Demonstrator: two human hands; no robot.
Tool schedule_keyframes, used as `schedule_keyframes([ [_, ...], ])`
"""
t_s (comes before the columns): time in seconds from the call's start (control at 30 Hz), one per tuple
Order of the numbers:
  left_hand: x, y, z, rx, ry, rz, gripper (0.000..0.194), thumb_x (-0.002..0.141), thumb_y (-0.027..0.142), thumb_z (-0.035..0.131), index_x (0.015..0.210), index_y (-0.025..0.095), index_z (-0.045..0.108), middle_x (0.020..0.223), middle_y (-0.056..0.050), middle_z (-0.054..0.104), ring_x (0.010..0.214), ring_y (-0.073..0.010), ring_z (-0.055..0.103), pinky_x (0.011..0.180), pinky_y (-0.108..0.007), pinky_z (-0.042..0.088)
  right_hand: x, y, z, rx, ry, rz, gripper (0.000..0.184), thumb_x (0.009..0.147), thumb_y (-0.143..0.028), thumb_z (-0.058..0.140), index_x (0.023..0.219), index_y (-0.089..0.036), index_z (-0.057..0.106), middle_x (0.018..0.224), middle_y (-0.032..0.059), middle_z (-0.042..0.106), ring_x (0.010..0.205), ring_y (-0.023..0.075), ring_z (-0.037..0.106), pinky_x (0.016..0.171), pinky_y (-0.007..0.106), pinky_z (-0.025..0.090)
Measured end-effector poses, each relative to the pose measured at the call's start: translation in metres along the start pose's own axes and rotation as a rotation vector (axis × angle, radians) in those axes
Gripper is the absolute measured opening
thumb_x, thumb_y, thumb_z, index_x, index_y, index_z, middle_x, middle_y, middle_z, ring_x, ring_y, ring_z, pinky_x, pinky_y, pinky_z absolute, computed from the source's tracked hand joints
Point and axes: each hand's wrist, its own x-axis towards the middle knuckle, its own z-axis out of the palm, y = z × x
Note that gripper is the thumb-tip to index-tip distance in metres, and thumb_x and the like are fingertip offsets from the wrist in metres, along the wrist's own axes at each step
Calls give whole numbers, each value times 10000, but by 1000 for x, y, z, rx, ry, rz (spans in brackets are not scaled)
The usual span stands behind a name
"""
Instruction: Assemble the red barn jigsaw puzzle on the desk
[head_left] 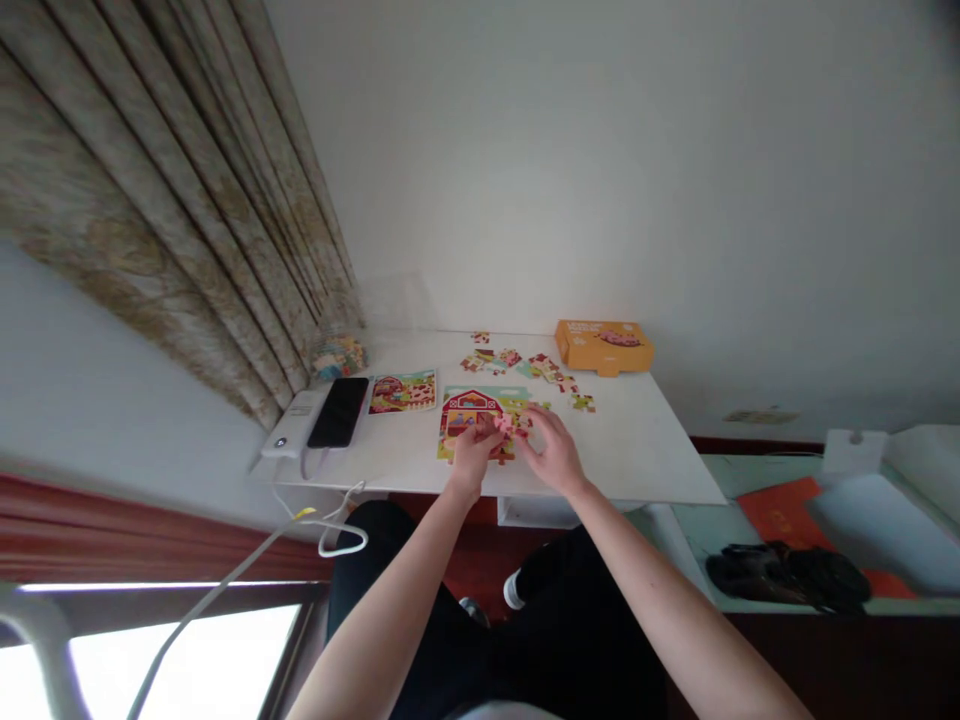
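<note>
Pink jigsaw piece [504,424] sits at the right edge of the barn puzzle [469,420], between left grip [472,455] and right grip [551,450]. Both grips curled, fingers at the piece; can't tell if clamped. Loose pieces [517,362] beyond, orange box [604,347] at far edge of counter [630,450].

Jigsaw puzzle [476,420]: red barn, white trim, green ground. Box [604,347]: orange, pink picture on lid. Bench [637,450]: white. Curtain [172,220]: beige, brown mottling, darker vertical stripes.
</note>
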Motion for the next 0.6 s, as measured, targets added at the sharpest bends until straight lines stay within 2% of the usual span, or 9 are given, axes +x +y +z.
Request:
schedule_keyframes([
  [0.07,-5,3,-3,-28,-33,11,360,589,372,908,735,161,656,730,-12,694,642,-136,636,637,-258,511,-6,-21,11,61,-49,-66,355,977,-317,626,1330,-289,631,1378,91,651,1310,253,591,1119,464,491],
  [0.13,-8,6,-5,-45,-57,15,361,592,381,908,729,158,659,723,-9,687,621,-130,623,628,-263,513,-9,-29,18,96,-63,-74,338,985,-278,616,1320,-307,643,1369,74,659,1316,244,594,1129,464,494],
  [0.37,-9,-3,-9,-46,-71,33,353,604,365,910,771,150,684,749,-24,708,658,-139,639,661,-271,532,-10,-21,23,169,-86,-51,287,972,-256,644,1251,-307,688,1313,74,680,1269,248,623,1103,467,521],
  [0.43,-7,-8,-12,-2,-106,63,346,647,391,890,790,157,680,790,-36,723,702,-155,664,693,-285,547,-10,-20,23,199,-91,-35,271,959,-258,663,1224,-306,698,1254,70,698,1227,247,640,1083,463,531],
  [0.53,-2,-9,-29,229,-132,197,273,826,433,753,876,169,702,855,-57,746,781,-193,704,772,-334,576,-10,-17,23,230,-66,15,240,931,-288,709,1171,-291,708,1172,74,715,1160,254,660,1047,462,542],
  [0.6,2,-4,-54,520,-95,369,235,942,392,622,967,181,725,925,-75,762,863,-219,722,859,-378,581,-12,-12,22,213,-46,47,227,912,-315,739,1134,-280,714,1141,79,722,1137,265,663,1037,473,541],
])
